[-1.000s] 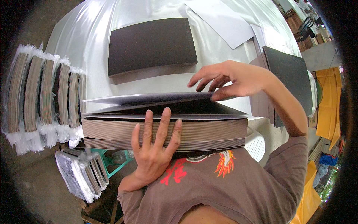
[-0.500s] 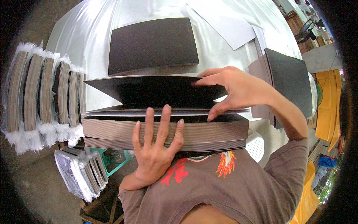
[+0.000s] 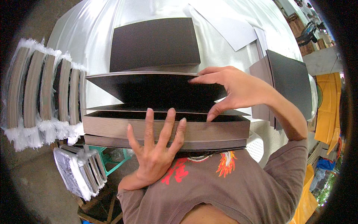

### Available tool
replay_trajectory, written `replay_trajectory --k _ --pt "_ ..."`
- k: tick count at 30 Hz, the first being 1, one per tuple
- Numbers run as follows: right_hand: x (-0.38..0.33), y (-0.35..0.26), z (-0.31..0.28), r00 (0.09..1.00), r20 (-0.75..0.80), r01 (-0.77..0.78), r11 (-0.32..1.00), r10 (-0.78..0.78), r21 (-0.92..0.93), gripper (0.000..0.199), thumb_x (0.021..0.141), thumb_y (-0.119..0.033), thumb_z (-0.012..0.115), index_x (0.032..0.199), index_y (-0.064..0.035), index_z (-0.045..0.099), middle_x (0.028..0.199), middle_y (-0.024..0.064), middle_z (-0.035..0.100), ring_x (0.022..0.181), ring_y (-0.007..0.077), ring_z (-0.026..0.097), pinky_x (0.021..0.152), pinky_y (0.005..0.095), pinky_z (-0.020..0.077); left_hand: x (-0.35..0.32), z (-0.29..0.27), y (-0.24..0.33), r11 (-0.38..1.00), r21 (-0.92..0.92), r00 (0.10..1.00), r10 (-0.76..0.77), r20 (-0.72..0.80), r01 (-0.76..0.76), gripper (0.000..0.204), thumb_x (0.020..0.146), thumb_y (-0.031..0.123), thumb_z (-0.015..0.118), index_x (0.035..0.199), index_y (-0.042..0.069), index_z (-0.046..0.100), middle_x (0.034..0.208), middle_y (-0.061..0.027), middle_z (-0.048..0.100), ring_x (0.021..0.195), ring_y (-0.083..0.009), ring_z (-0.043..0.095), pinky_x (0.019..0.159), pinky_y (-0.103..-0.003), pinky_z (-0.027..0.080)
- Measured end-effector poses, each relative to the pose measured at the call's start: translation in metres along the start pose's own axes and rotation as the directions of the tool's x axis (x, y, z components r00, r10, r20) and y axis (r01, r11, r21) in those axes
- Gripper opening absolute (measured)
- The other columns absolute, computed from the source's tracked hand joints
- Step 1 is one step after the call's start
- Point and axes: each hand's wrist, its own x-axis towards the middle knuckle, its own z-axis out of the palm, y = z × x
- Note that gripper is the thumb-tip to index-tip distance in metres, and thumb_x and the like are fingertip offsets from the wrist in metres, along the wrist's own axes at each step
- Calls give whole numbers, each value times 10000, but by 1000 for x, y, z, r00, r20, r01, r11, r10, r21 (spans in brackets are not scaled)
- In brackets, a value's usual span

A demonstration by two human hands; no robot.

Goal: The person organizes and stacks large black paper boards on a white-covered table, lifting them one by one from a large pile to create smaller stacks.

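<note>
Black tilted sheets [image 3: 149, 87] run left-to-right beyond the splayed left hand [image 3: 154, 160], nearer the right hand [image 3: 238, 87], whose thumb and fingers stand parted.

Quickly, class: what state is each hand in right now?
Left hand: open, fingers spread against the stack of black boards, no grip visible.
Right hand: open, thumb and fingers apart at the raised black boards; any grip cannot be told.

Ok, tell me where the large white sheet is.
In the head view, the large white sheet lies on the white-covered table, upper right of center, beyond the right hand and near the far right corner of the untouched black-topped stack.
</note>
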Motion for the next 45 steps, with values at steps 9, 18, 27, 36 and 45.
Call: replay_trajectory --k 9,18,27,36,45 --pt "4 5 0 998 -36 51 980 -45 194 415 733 4 635 1137 -84 610 1079 181 617 990 340 597 841 361 471 -7 10 0 1000 13 997 -25 -76 26 369 884 270 445 1238 318 537 1388 31 441 1268 -272 404 1026 -612 109" --pt "3 -7 -1 1000 7 -20 999 19 37 535 701 -312 721 1067 59 604 1083 204 596 1002 348 582 868 377 459 -1 -1 4 983 176 998 -33 -58 42 377 889 288 432 1247 342 535 1369 54 465 1266 -290 413 985 -575 79" --pt "4 -6 1 998 46 -38 999 39 -28 805 526 -372 821 1156 52 554 1164 212 545 1061 360 549 915 371 437 0 -3 4 990 132 999 -40 -6 40 358 893 283 436 1235 337 528 1396 37 434 1254 -432 386 971 -577 101" --pt "6 -2 -3 996 66 55 991 -64 125 549 653 -139 746 1166 -40 577 1116 164 594 1052 328 563 900 376 442 0 -5 5 994 92 998 -60 24 58 349 895 273 435 1226 323 532 1408 25 419 1276 -455 339 959 -595 99" --pt "3 -18 3 992 -31 117 987 -121 -110 382 775 34 552 1143 -62 593 1159 178 573 1035 344 578 847 386 471 0 -4 5 994 96 998 -56 27 53 351 888 272 439 1223 323 532 1421 22 400 1280 -465 329 972 -601 87"
